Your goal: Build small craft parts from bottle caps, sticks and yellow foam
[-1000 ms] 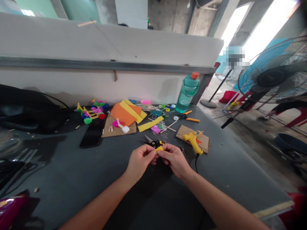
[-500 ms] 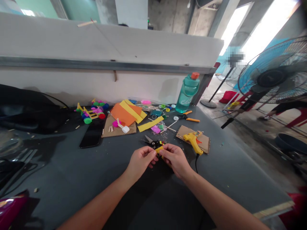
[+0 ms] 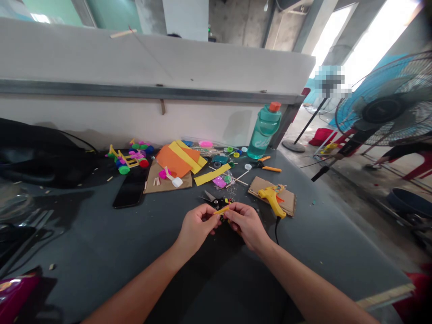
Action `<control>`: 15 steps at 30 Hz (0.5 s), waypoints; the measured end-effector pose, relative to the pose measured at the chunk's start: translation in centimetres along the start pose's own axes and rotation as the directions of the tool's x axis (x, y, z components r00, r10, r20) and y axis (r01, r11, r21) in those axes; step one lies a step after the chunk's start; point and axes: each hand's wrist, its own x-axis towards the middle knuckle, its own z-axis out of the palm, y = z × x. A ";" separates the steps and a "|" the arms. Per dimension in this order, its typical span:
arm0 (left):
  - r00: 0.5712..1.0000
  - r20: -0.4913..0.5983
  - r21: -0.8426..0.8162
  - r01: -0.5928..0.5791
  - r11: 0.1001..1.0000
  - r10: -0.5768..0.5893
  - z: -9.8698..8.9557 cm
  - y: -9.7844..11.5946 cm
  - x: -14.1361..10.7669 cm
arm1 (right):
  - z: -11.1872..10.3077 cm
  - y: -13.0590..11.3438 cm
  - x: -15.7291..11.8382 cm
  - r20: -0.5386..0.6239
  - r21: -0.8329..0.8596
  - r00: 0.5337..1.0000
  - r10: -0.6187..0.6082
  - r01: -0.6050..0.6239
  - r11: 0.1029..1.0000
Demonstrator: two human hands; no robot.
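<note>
Between the fingertips of my left hand (image 3: 199,225) and my right hand (image 3: 245,222) is a small yellow strip (image 3: 222,210), perhaps paper or foam. Both hands pinch it, one at each end, low over the dark tabletop. Just beyond the fingers lies a pair of scissors (image 3: 213,198) with black handles, blades pointing left; my hands hide part of it. A yellow glue gun (image 3: 272,200) rests on a cardboard piece (image 3: 258,185) to the right. Farther back is a longer yellow strip (image 3: 212,175), near orange sheets (image 3: 175,163).
A black phone (image 3: 129,191) and a colourful toy frame with wheels (image 3: 130,159) sit at left. Behind are bottle caps (image 3: 236,154), orange-handled pliers (image 3: 271,169) and a teal bottle (image 3: 264,132). A fan (image 3: 384,108) stands beyond the table's right edge.
The small yellow strip has tilted in my fingers and now looks narrower. Both hands stay almost in the same place.
</note>
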 end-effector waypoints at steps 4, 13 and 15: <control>1.000 0.009 -0.044 0.024 0.999 -0.024 0.0 0.0 -0.1 | 0.1 -0.1 -0.1 -0.021 0.004 1.000 0.002 -0.001 1.000; 0.993 0.063 -0.113 0.109 0.988 -0.102 -0.2 -0.2 0.4 | -0.2 0.1 0.2 -0.031 0.008 1.000 -0.004 0.004 1.000; 0.992 0.065 -0.125 0.119 0.985 -0.111 -0.2 0.0 0.4 | -0.2 0.1 0.2 -0.030 0.012 1.000 -0.009 0.010 1.000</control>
